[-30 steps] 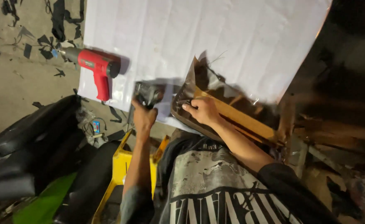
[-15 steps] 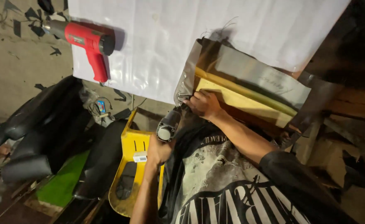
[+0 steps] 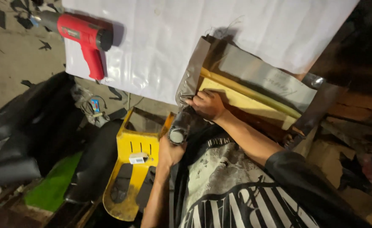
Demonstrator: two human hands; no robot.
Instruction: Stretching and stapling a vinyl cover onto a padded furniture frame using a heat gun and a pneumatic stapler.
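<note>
My left hand (image 3: pixel 169 153) grips the lower end of a dark roll of film (image 3: pixel 179 128) with a pale round core showing. My right hand (image 3: pixel 207 104) presses down on the edge of a glossy grey film sheet (image 3: pixel 245 69) where it folds over a yellow panel (image 3: pixel 241 99). The roll lies just left of my right hand, touching the sheet's lower corner. The sheet curls up at its left edge.
A red heat gun (image 3: pixel 84 40) lies on a large white sheet (image 3: pixel 165 46) at the upper left. A yellow plastic body part (image 3: pixel 131 169) stands below the roll. Black plastic covers (image 3: pixel 29 126) and a green patch (image 3: pixel 53 185) sit at left. Wooden boards (image 3: pixel 355 109) crowd the right.
The view has drifted so the heat gun sits further up-left. My left hand dropped from the white sheet's edge to the roll. The grey film now lies spread over the yellow panel.
</note>
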